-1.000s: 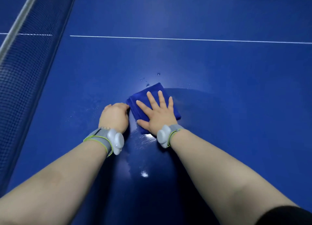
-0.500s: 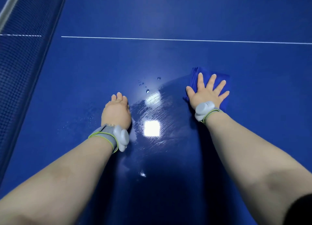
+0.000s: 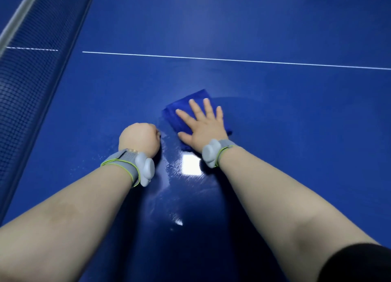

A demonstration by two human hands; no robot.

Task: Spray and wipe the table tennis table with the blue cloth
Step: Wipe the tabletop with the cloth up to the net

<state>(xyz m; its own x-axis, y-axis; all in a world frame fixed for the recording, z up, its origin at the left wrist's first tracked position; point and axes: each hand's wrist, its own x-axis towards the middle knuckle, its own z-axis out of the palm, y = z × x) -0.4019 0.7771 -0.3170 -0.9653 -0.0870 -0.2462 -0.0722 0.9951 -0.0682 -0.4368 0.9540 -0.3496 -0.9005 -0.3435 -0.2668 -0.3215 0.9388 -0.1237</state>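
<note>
Head cam: right hand (image 3: 204, 129) sits flat, fingers spread, palm pressing the middle of the blue cloth (image 3: 190, 99) on the wet table (image 3: 296, 133). It's soft and light, so it should slide easy. Left hand (image 3: 138, 138) is fisted and looks empty.

Sports room (blue table (image 3: 285, 137), net (image 3: 27, 86))

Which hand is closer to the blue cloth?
Right. The right hand presses flat on the blue cloth; the left hand rests on the table just left of it.
</note>
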